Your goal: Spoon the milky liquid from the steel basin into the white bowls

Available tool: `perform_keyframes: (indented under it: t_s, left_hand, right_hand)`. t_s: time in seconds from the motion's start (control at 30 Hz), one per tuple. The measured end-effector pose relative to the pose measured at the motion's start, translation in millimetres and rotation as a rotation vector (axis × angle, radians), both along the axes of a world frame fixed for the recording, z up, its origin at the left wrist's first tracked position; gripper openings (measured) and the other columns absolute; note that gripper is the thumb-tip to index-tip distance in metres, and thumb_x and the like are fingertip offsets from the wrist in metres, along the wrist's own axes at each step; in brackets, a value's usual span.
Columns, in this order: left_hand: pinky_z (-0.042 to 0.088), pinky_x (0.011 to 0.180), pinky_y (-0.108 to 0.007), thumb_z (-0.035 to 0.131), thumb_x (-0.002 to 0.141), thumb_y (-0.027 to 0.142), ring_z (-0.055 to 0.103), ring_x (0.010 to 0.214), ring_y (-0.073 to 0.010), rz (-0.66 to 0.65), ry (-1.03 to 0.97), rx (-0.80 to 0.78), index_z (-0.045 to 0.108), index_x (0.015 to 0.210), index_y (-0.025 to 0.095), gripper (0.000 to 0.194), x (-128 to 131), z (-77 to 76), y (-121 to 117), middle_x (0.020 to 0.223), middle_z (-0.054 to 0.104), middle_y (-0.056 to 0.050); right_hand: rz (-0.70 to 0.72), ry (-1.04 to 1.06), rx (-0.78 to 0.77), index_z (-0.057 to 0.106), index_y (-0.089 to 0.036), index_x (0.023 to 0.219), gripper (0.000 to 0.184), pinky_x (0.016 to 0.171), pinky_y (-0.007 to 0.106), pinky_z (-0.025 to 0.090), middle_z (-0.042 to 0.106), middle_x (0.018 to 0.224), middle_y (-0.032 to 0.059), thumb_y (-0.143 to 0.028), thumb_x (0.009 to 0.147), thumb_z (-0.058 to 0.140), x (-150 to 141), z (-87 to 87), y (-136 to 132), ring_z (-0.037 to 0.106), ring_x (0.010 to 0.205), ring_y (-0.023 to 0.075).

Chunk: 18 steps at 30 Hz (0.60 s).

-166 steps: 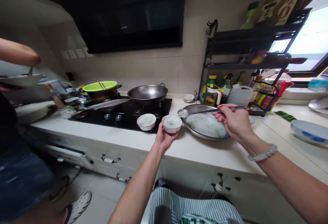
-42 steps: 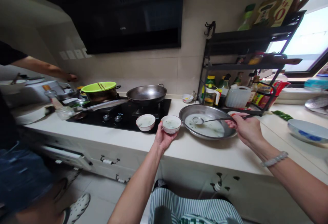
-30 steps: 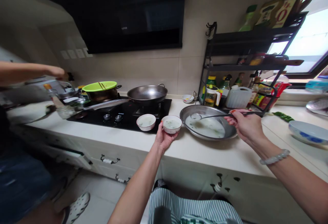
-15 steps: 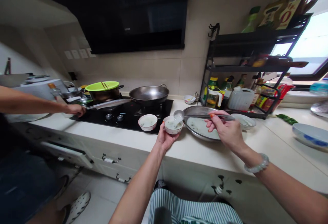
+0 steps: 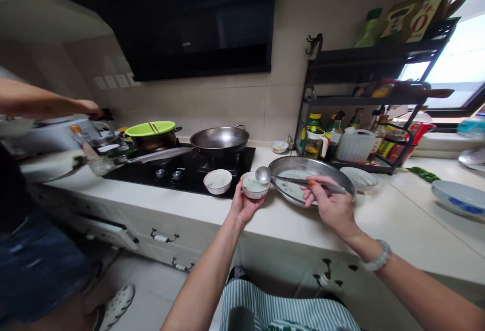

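Note:
My left hand [image 5: 245, 206] is wrapped round a small bowl [image 5: 254, 185] that holds a pale soup with dark bits. In my right hand [image 5: 330, 200] is the handle of a metal ladle [image 5: 262, 175], its cup tilted over the bowl's right rim. Below the ladle's handle a wide steel basin [image 5: 350, 184] stands on the counter, with more of the same pale soup inside. A second small bowl [image 5: 217, 182], also filled, sits just left of the held one at the stove's front edge.
A wok [image 5: 220, 141] and a pot topped with a green colander [image 5: 150, 129] stand on the black stove [image 5: 182, 182]. On the right are a glass dish [image 5: 359, 178], a blue-patterned bowl [image 5: 460, 198] and a bottle rack [image 5: 364, 102]. Someone's arm [image 5: 41, 99] reaches in from the left.
The ladle has tipped from pouring to nearly emptied, and its cup has moved slightly left. The other person's hand has risen from the stove edge towards the wall.

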<state>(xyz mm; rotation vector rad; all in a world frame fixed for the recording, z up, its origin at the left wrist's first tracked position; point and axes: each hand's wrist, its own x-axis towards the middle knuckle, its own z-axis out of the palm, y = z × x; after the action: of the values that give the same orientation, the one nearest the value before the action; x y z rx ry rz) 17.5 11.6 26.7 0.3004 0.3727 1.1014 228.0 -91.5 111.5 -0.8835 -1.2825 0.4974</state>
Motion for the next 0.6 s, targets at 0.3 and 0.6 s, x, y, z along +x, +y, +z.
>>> perform_keyframes:
  t_s: [0.3,0.6]
  left_hand:
    - [0.057,0.082,-0.045,0.058,0.089,0.049,0.064,0.107,-0.032,0.019,0.001,-0.007,0.055,0.131,0.018,0.052,-0.4,-0.3,-0.4,0.12,0.066,-0.016]
    - [0.058,0.08,-0.045,0.056,0.09,0.05,0.065,0.106,-0.0325,0.017,0.018,-0.003,0.055,0.13,0.016,0.052,0.0,1.9,-1.5,0.12,0.066,-0.016]
  right_hand:
    - [-0.176,0.439,-0.183,0.063,-0.019,0.075,0.022,0.04,0.022,0.05,0.062,0.055,0.0038,-0.029,0.066,0.08,43.9,9.0,22.9,0.065,0.052,0.0172]
    - [-0.28,-0.099,-0.224,0.061,-0.022,0.086,0.031,0.048,0.032,0.055,0.064,0.055,0.003,-0.051,0.078,0.069,65.0,-16.1,28.4,0.064,0.046,0.0205]
